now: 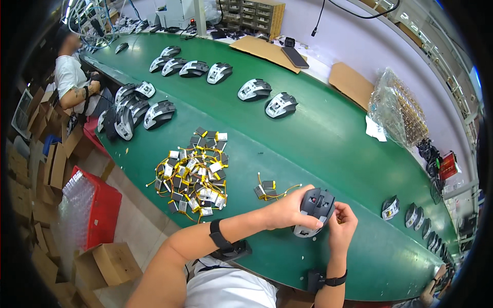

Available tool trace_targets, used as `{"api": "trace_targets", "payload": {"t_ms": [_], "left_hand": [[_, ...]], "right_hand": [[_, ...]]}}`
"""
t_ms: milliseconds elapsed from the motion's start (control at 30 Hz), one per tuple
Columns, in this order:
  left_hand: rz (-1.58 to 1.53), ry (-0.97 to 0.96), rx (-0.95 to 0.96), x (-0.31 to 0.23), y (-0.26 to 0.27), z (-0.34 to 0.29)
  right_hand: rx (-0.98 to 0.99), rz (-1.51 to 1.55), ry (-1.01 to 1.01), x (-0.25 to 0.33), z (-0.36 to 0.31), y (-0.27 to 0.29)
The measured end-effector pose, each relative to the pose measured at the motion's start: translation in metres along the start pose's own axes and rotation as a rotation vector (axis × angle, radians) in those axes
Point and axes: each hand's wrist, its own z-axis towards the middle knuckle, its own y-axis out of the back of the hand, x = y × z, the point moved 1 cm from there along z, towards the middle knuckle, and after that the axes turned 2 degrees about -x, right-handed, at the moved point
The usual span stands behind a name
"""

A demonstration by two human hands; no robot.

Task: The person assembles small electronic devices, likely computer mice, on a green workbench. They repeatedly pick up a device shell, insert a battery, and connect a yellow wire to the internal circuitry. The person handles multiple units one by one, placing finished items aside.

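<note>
Your green bench [308, 149] carries the work, its near edge curving beneath your forearms, so bring the piece well inward before you let go. The battery pile [192, 174] lies on its left part. The mouse shell [317, 205] is over the near part, gripped in your left hand [290, 209], thumb on the near side. Your right hand [343, 223] has its fingertips drawn together at the shell's right side; I cannot tell whether they pinch anything. The pose suggests fine work there: brace the shell with the left, press lightly with the right, and tilt that side into view rather than forcing it. The best room seems to be rightward, before the lone mouse [391, 208]; leftward, mind the two loose batteries [264, 189] and their thin leads [284, 195], one ending near your left hand, where it could snag.
</note>
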Motion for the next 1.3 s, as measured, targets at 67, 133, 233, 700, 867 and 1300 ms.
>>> {"api": "trace_targets", "payload": {"t_ms": [67,133,233,700,867,1300], "left_hand": [[0.015,0.012,0.003,0.002,0.004,0.004],[-0.137,-0.006,-0.077,0.002,0.001,0.002],[-0.443,-0.031,-0.178,0.004,0.006,0.007],[-0.633,-0.069,-0.073,-0.024,0.028,-0.031],[-0.618,-0.084,-0.188,-0.012,0.027,-0.039],[-0.600,-0.103,-0.289,-0.002,0.025,-0.036]], "right_hand": [[-0.020,-0.027,0.004,0.000,-0.001,-0.002],[-0.071,-0.073,0.032,0.001,-0.004,-0.006],[-0.078,-0.078,0.047,0.010,-0.003,-0.002],[0.173,-0.499,0.897,0.089,-0.034,-0.048],[0.245,-0.538,0.953,0.084,-0.033,-0.059],[0.371,-0.583,0.751,0.086,-0.029,-0.066]]}}
